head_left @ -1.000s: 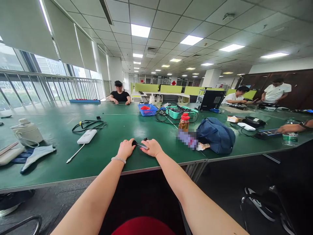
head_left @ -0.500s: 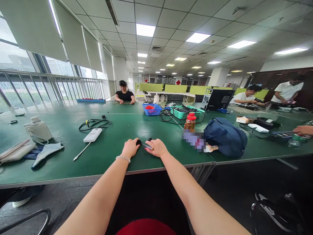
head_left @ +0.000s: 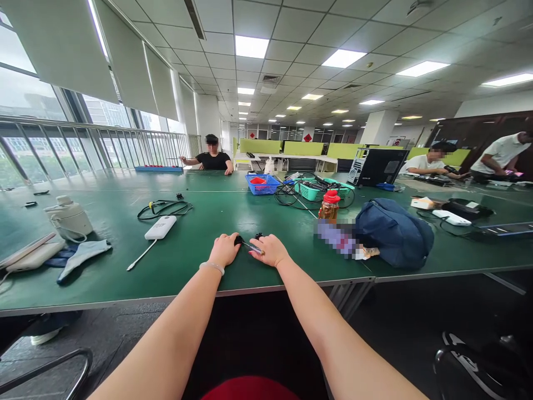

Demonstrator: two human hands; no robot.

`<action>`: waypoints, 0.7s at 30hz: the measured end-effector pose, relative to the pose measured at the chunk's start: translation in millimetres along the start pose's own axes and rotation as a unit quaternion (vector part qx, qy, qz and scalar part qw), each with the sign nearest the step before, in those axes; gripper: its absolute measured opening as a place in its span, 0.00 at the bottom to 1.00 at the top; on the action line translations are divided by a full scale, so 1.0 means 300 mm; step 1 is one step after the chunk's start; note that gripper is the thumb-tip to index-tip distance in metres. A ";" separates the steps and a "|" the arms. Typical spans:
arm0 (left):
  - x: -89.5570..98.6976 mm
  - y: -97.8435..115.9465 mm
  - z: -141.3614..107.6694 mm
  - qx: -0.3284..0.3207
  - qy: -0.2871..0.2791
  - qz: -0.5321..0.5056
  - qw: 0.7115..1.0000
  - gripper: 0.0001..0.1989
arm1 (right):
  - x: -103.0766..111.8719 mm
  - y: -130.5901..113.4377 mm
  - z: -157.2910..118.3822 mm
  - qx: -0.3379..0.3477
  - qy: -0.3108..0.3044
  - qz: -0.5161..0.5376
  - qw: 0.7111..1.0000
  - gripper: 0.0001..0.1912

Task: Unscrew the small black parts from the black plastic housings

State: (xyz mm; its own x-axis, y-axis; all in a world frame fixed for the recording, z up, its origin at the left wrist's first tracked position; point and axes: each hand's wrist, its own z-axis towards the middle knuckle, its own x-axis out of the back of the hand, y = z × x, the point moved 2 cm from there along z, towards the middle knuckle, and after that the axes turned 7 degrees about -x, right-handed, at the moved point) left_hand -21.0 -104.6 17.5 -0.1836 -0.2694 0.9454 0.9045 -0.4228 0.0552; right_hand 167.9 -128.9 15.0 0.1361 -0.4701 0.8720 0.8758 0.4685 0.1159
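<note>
Both hands rest close together near the front of the green table. My left hand [head_left: 225,249], with a pale bracelet at the wrist, is closed round a small black object [head_left: 238,240]. To its right, my right hand [head_left: 271,250] is closed on a thin pen-like tool [head_left: 255,248], which slants between the two hands and reaches towards the black object. Another small dark piece [head_left: 259,236] shows just beyond my right fingertips; whether they touch it, I cannot tell.
Left on the table [head_left: 200,266] are a white adapter [head_left: 161,227], a coiled black cable [head_left: 166,209], a bottle [head_left: 69,218] and cloths. Right are a red-capped bottle [head_left: 329,206], a navy bag [head_left: 391,232] and baskets [head_left: 262,184]. Several people are beyond.
The view has shifted slightly, while my hands hold the same pose. The person across the table has raised an arm sideways. At the far right, a hand and a green bottle have left view.
</note>
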 end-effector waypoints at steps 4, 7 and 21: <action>-0.001 0.001 0.000 -0.004 0.001 0.001 1.000 0.22 | 0.003 -0.001 -0.001 0.005 0.001 -0.003 1.000 0.25; 0.000 0.003 -0.003 -0.007 0.001 0.002 1.000 0.21 | 0.006 -0.002 -0.003 0.013 0.003 -0.006 1.000 0.25; 0.001 0.011 -0.013 -0.013 0.003 0.005 1.000 0.21 | 0.009 -0.010 -0.009 0.044 0.023 -0.006 0.999 0.24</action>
State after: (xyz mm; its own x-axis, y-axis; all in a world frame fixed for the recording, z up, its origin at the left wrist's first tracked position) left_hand -19.4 -109.5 16.8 -0.1765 -0.2798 0.9437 0.8963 -0.4419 0.0367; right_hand 166.9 -133.6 15.9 0.1499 -0.5092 0.8475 0.8334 0.5263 0.1688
